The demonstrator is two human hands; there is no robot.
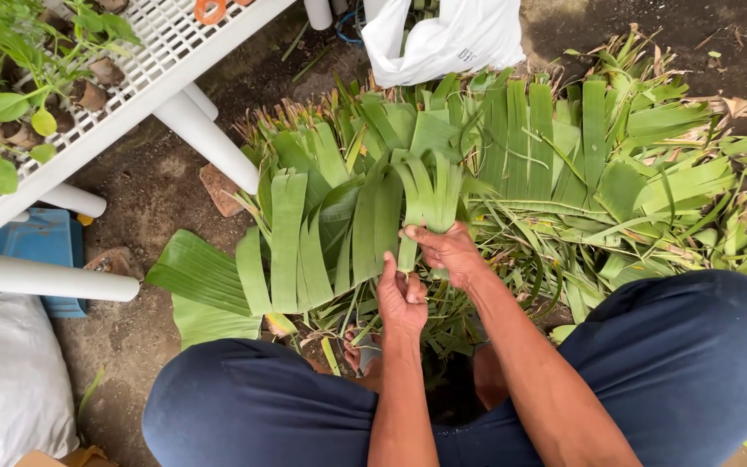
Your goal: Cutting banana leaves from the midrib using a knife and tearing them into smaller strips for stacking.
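1. A wide heap of flat green banana-leaf strips (512,164) covers the dirt ground (144,186) in front of the squatting person.
2. A white plastic lattice table (162,60) stands on the left.
3. The right hand (449,252) pinches one narrow green leaf strip (409,233) at the front of the heap.
4. The left hand (402,301) closes around its lower end.

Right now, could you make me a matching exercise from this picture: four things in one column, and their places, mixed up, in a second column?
Things:
1. leaf strip
2. white bag
3. blue box
4. white rack

Places:
A. on the ground at the left, under the white pipes
B. top left, with small plants on it
C. top middle, behind the leaf pile
D. between the left hand and the right hand

Pairs: 1-D, 2-C, 3-A, 4-B
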